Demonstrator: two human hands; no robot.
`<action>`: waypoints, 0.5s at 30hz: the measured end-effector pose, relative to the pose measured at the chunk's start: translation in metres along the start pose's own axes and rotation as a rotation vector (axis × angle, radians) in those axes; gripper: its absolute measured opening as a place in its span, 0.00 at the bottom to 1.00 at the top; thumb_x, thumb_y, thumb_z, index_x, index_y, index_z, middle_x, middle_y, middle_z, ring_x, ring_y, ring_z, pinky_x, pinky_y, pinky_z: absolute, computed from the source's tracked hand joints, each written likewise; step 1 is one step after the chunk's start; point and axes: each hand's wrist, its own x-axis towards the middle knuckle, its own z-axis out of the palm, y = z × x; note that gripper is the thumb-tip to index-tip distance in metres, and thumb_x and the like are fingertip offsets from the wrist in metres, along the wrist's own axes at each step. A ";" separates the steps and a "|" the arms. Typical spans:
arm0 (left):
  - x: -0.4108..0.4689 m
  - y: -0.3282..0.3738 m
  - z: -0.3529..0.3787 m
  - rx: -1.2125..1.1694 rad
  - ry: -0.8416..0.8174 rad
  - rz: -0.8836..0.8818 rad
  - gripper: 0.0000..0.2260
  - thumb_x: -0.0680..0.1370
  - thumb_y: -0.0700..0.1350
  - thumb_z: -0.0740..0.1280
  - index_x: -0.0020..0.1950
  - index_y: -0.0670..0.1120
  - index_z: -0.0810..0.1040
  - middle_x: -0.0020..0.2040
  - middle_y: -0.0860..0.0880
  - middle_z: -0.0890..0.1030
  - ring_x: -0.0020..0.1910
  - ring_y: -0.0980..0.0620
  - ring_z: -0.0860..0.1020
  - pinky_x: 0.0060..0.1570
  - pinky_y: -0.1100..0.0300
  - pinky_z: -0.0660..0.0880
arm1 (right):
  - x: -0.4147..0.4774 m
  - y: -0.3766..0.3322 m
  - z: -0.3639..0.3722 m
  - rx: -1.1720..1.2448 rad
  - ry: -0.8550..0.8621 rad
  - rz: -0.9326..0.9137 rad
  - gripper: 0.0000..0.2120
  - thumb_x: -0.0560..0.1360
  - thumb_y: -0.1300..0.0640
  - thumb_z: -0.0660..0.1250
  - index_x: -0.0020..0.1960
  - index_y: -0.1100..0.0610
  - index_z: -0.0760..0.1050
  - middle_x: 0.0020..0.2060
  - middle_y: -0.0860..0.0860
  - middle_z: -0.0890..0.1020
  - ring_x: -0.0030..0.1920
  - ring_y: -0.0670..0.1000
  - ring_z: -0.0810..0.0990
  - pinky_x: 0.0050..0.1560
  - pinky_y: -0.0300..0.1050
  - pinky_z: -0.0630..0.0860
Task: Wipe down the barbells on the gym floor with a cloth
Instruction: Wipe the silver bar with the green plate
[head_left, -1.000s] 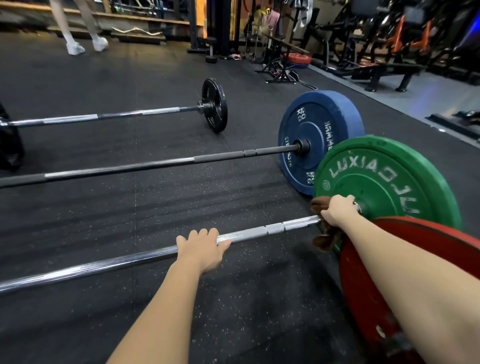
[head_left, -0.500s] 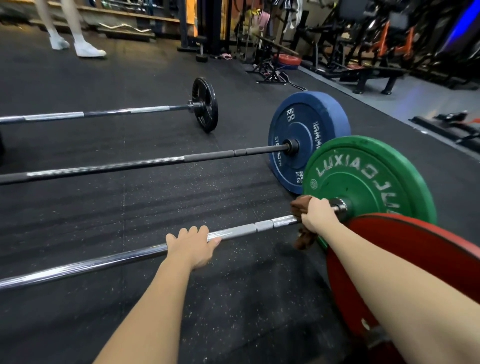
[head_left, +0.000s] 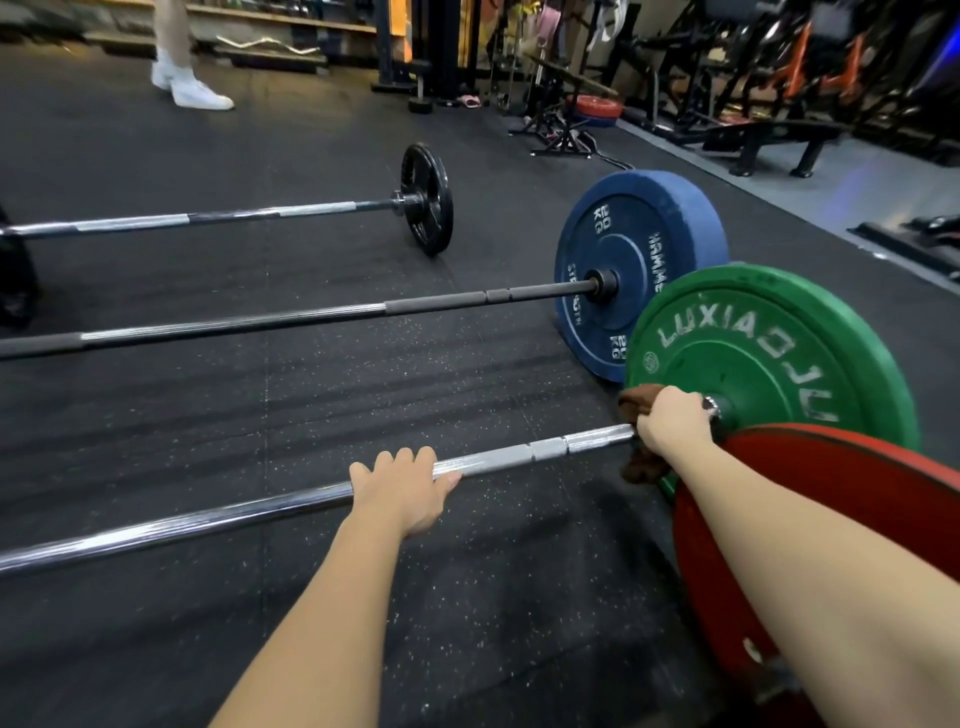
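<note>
Three barbells lie side by side on the black rubber floor. On the nearest chrome bar (head_left: 519, 457) my left hand (head_left: 402, 491) grips the shaft near its middle, fingers curled over the top. My right hand (head_left: 672, 421) grips a brown cloth (head_left: 639, 402) wrapped around the same bar right beside the green plate (head_left: 769, 343). A red plate (head_left: 810, 519) stands nearer to me, partly behind my right forearm. The middle dark bar (head_left: 311, 317) ends in a blue plate (head_left: 639, 260). The far bar (head_left: 218, 218) carries a small black plate (head_left: 427, 200).
A person's legs in white shoes (head_left: 189, 85) stand at the back left. Racks, benches and machines (head_left: 753, 93) crowd the back and right side. A black plate (head_left: 15, 280) sits at the left edge. Open floor lies between the bars.
My right hand with the cloth has slid a little along the bar away from the green plate's hub. The person in the background has walked to the right. My left hand keeps its grip.
</note>
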 end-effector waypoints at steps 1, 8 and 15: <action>0.001 0.000 -0.001 -0.001 -0.003 -0.002 0.25 0.85 0.64 0.46 0.73 0.51 0.66 0.70 0.48 0.72 0.69 0.45 0.68 0.67 0.42 0.62 | -0.006 -0.003 0.002 0.029 -0.006 -0.018 0.18 0.78 0.55 0.67 0.64 0.65 0.76 0.58 0.65 0.78 0.59 0.65 0.76 0.61 0.54 0.75; 0.004 -0.002 -0.003 0.012 -0.001 -0.013 0.25 0.85 0.64 0.45 0.73 0.50 0.66 0.72 0.48 0.71 0.70 0.44 0.68 0.68 0.42 0.62 | -0.034 -0.030 0.014 0.074 -0.050 -0.239 0.16 0.77 0.55 0.69 0.61 0.63 0.75 0.56 0.62 0.79 0.56 0.63 0.79 0.56 0.50 0.75; 0.003 -0.001 0.001 0.023 0.011 -0.001 0.25 0.85 0.63 0.46 0.72 0.50 0.67 0.70 0.48 0.73 0.68 0.45 0.69 0.66 0.42 0.62 | -0.024 -0.016 0.016 0.039 0.042 -0.241 0.17 0.77 0.54 0.71 0.61 0.63 0.75 0.56 0.62 0.79 0.58 0.63 0.77 0.60 0.54 0.74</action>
